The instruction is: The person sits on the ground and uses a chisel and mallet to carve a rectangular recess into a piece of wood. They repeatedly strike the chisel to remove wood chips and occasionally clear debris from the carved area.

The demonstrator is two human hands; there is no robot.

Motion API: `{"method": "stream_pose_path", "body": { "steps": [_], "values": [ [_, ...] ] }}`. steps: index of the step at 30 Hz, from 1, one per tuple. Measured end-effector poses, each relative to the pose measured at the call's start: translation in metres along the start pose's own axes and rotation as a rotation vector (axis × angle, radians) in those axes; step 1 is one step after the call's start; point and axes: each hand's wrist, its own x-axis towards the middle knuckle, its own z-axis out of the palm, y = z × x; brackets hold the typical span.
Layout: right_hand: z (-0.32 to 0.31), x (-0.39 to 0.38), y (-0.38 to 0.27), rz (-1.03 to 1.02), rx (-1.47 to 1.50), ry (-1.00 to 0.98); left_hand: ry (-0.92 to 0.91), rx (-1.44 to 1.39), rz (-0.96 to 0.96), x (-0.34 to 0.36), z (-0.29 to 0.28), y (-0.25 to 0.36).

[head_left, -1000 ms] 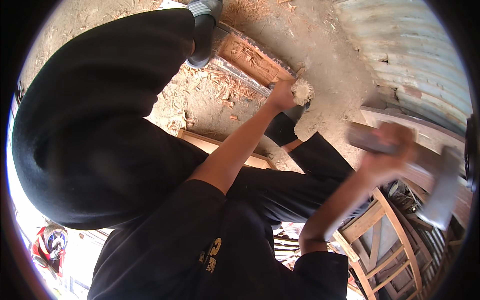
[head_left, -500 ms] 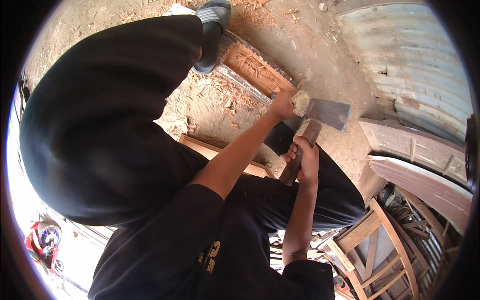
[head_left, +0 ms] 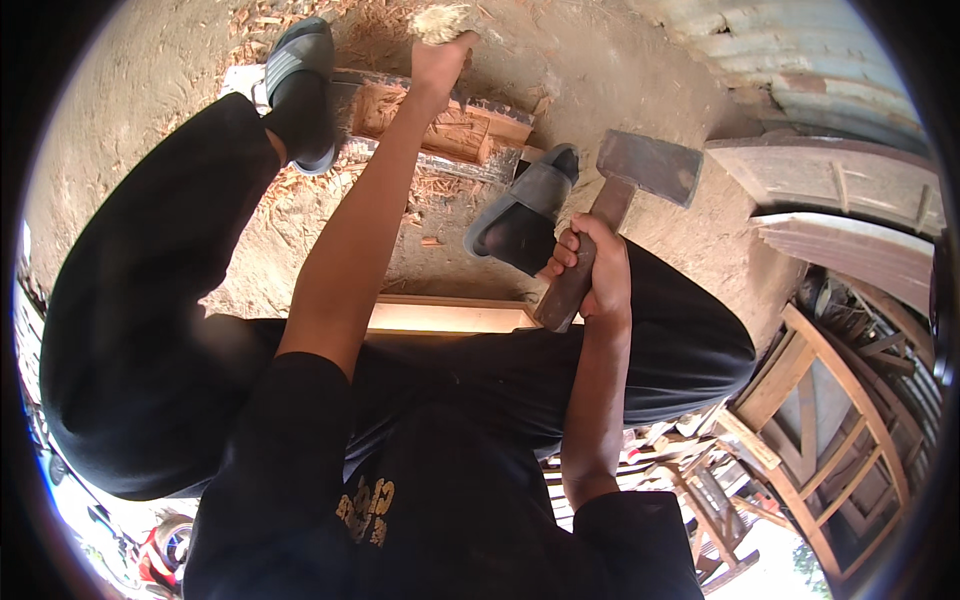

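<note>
My left hand [head_left: 442, 68] is wrapped round an upright tool with a pale, frayed round top [head_left: 436, 22], over the far side of a weathered wooden workpiece [head_left: 480, 135] with a hollowed, shavings-strewn recess; the tool's lower end is mostly hidden. My right hand [head_left: 598, 265] grips the dark handle of a hammer with a broad, flat head [head_left: 648, 165], held right of the workpiece above my leg. My sandalled feet [head_left: 300, 60] are either side, the left at the workpiece's left end.
Wood chips [head_left: 430, 241] litter the dirt ground. A pale wooden frame [head_left: 450, 315] lies behind my legs. Corrugated sheet [head_left: 810, 70] and leaning panels [head_left: 820, 180] stand at right, with a pile of wooden furniture [head_left: 820, 430] lower right. A red wheeled vehicle [head_left: 160, 550] shows lower left.
The hammer swung in from the right to the frayed top, and is now lifted slightly away. My left hand has moved up and leftward with its tool; the view has shifted too.
</note>
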Motion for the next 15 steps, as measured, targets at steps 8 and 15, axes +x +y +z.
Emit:
{"method": "stream_pose_path", "body": {
  "steps": [8, 15],
  "values": [
    [0.007, 0.0, 0.002, 0.035, 0.013, -0.019, -0.065, -0.053, 0.005, -0.059, 0.014, -0.013],
    [0.006, -0.005, 0.002, 0.073, 0.063, -0.032, -0.163, 0.08, 0.004, -0.082, 0.009, -0.032]
  ]
}}
